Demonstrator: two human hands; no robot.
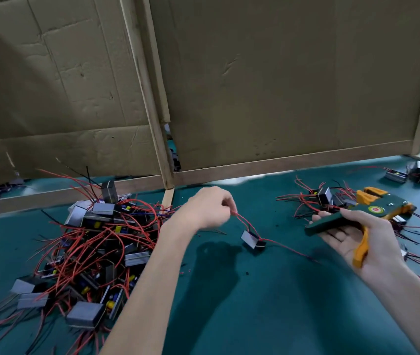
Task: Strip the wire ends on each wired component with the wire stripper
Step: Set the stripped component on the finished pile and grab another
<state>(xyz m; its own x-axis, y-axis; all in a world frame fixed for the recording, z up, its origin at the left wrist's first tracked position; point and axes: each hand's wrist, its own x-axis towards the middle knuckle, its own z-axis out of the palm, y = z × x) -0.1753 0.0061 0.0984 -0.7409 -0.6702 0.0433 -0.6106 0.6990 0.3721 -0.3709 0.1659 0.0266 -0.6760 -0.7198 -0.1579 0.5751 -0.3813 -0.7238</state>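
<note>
My left hand pinches the red wires of one small wired component, which hangs just above the green mat with another red wire trailing to the right. My right hand lies palm up and holds the green and orange wire stripper, thumb over its body, jaws pointing up and right. The stripper is apart from the component, to its right.
A big tangled pile of wired components with red and black wires lies at the left. A smaller group sits behind the stripper, with more at the far right. Cardboard panels in a wooden frame wall off the back of the green mat.
</note>
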